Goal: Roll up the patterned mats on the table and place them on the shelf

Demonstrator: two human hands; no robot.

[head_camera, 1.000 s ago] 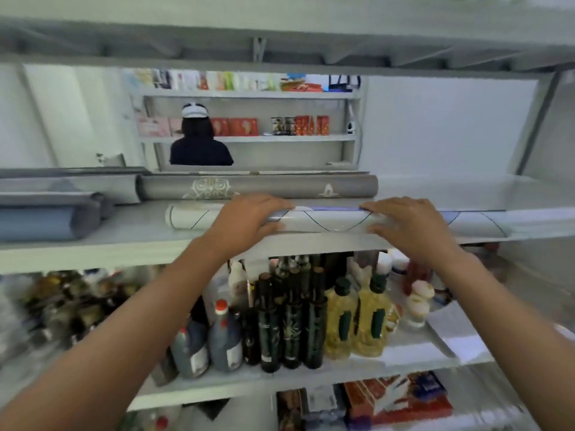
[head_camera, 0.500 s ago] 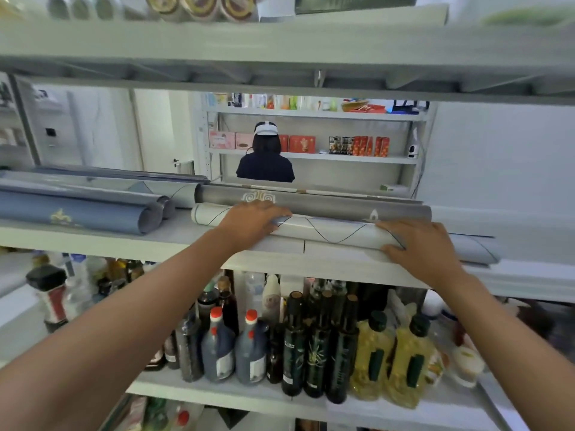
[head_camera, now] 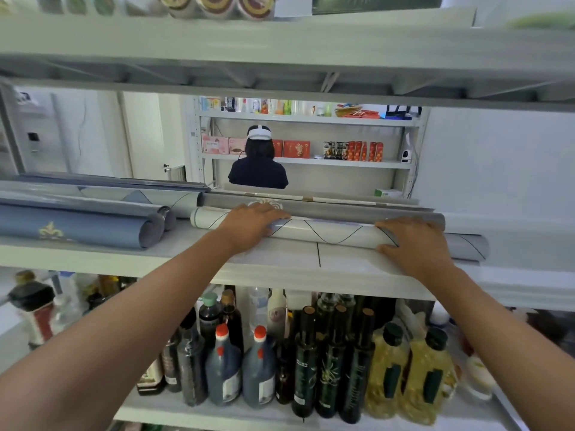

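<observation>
Rolled mat (head_camera: pixel 329 233) on shelf (head_camera: pixel 280 264); left hand (head_camera: pixel 252 223), right hand (head_camera: pixel 413 241) grip it, fingers curled.

White wall (head_camera: pixel 497 157) shows beyond the right hand (head_camera: pixel 417 241). Past the left hand (head_camera: pixel 252 225) stands a grey rack (head_camera: pixel 311 118) with 2 stocked shelves and 1 person (head_camera: pixel 258 175) facing it. A white door (head_camera: pixel 143 135) is further left.

A single wide-angle view from the person's head, facing forward and slightly down into a shelf (head_camera: pixel 280 265) at close range. Both forearms (head_camera: pixel 146 309) enter from the bottom corners. The left hand (head_camera: pixel 252 223) and right hand (head_camera: pixel 413 244) sit mid-frame, gripping a rolled mat (head_camera: pixel 326 233). Above the hands is the underside of a higher shelf board (head_camera: pixel 280 42). Below them are bottles (head_camera: pixel 311 362). Beyond them, through the open back, is a distant room (head_camera: pixel 140 135).
</observation>
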